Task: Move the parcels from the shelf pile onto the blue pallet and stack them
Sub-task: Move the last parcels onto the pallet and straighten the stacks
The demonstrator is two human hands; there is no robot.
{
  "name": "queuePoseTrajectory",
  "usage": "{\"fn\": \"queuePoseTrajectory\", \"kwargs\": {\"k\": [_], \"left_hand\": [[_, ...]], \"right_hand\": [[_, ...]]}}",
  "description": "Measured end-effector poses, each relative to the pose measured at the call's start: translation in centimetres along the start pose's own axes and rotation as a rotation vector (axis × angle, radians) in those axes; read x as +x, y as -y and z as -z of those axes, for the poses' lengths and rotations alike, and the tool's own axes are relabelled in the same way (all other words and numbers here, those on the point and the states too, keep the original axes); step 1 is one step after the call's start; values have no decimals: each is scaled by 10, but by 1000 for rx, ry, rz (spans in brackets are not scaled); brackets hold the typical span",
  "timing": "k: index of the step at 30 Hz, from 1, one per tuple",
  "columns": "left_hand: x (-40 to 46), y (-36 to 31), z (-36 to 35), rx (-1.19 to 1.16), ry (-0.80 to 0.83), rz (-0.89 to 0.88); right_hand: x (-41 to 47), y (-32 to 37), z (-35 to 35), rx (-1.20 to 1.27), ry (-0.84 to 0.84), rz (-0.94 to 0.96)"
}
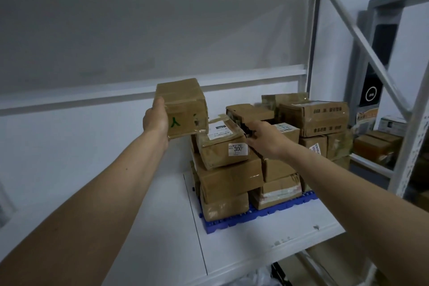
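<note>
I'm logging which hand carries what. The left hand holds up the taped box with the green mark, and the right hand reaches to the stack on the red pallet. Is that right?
Not quite: the pallet is blue, not red, as the head view shows. The rest holds: the left hand holds up the taped box with the green mark, and the right hand reaches to the stack on it.

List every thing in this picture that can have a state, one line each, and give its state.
Left hand: grips the held parcel.
Held parcel: lifted, tilted, taped shut, green mark on its side.
Right hand: reaches to the stack; grip unclear.
300 parcel: tilted on the stack.
Stack: several layers, uneven.
Pallet: loaded, on the shelf.
</note>
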State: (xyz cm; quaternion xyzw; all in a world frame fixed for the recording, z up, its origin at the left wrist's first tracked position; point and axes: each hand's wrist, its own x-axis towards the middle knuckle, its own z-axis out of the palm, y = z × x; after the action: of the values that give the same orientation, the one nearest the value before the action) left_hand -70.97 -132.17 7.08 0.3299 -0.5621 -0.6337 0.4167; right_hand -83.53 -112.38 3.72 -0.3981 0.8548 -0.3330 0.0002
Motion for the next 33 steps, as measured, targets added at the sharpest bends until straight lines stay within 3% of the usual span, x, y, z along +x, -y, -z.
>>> {"fn": "queuePoseTrajectory", "kwargs": {"k": [5,13,22,25,28,33], "left_hand": [[40,1,-21,-66,27,19],[127,6,-41,-144,84,60],[196,19,-79,-153,304,201],[215,17,-93,-199,281,136],[224,13,-101,-224,216,33],[231,27,-103,-90,381,17]], "right_hand": [[46,3,10,-1,-47,57],[156,20,10,276,-111,31],[235,-2,-3,595,66,-29],[259,-5,-3,673,109,-52],[288,-3,-2,714,16,-86],[317,-4,-17,713,50,-143]]}}
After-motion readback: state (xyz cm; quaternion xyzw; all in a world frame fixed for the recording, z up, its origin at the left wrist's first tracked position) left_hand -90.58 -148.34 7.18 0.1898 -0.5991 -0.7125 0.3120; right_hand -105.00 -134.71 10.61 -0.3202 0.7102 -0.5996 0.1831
